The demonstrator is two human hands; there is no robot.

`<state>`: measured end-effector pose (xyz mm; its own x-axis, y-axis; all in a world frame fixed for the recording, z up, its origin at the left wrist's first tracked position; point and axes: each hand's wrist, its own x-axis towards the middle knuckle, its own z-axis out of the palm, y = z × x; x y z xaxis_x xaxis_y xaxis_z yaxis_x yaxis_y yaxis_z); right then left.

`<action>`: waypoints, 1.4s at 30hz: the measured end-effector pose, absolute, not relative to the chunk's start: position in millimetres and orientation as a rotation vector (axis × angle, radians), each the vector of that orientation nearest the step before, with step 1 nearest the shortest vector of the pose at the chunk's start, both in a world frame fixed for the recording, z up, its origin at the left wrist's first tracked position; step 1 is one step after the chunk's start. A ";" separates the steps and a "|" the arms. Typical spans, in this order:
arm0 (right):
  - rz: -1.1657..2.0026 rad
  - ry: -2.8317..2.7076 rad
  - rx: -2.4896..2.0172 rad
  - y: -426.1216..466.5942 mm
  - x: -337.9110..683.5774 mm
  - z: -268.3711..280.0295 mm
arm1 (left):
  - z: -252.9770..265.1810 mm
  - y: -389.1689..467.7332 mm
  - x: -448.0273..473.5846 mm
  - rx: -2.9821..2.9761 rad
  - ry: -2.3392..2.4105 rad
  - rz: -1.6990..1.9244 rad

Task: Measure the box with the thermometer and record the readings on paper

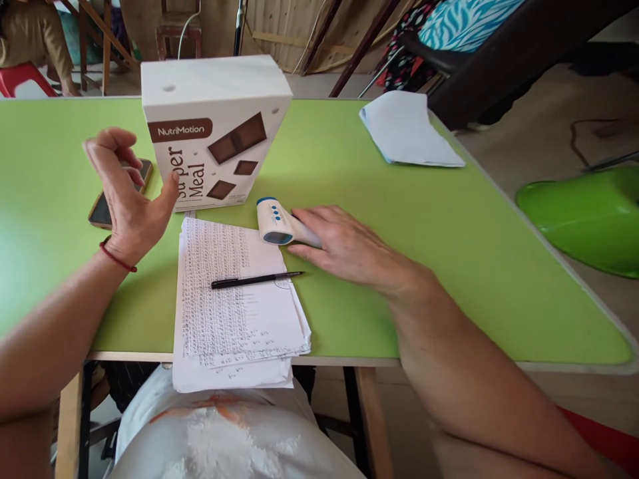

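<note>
My right hand is wrapped round the handle of a white infrared thermometer, which lies on the table with its blue-edged head toward the left. My left hand, with a red string at the wrist, is raised beside a white NutriMotion box. Its fingers are bent and the thumb stands apart, with nothing held. Partly behind that hand lies a phone. Between my arms a stack of handwritten sheets overhangs the table's near edge, and a black pen rests across it.
The green table has a pale edge. Folded papers lie at its far right. Beyond the right side stands a green plastic seat. A seated person's leg and a red stool show at the far left.
</note>
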<state>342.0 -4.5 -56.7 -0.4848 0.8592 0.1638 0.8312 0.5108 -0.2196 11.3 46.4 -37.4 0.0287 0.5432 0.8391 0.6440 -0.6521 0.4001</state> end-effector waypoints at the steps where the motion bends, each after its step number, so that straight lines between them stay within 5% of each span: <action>1: 0.155 -2.500 -1.422 -5.7 341.9 -55.6 | -31.0 38.9 17.7 -2.184 -1.242 -1.725; 16: 0.329 -2.689 -1.035 -35.9 325.3 -31.5 | -26.5 14.6 37.2 -3.056 -1.345 -1.102; 21: 0.561 -2.139 -1.234 -40.6 311.1 -23.7 | -24.7 13.4 39.4 -3.056 -1.497 -1.081; 27: 0.969 -1.693 -1.212 -50.7 277.4 -35.7 | -24.0 9.4 44.0 -3.120 -1.582 -0.519; 32: 0.830 -1.751 -1.175 -51.6 271.6 -59.8 | -22.2 5.2 49.3 -3.056 -1.568 -0.208; 42: 0.772 -1.829 -1.161 -51.0 274.3 -65.3 | -26.4 6.9 49.3 -3.048 -1.559 -0.197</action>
<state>274.3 -51.0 -65.3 -0.2418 0.9192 0.3107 0.4185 0.3877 -0.8213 49.3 6.9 -26.4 0.5887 0.8078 -0.0293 0.7752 -0.5540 0.3033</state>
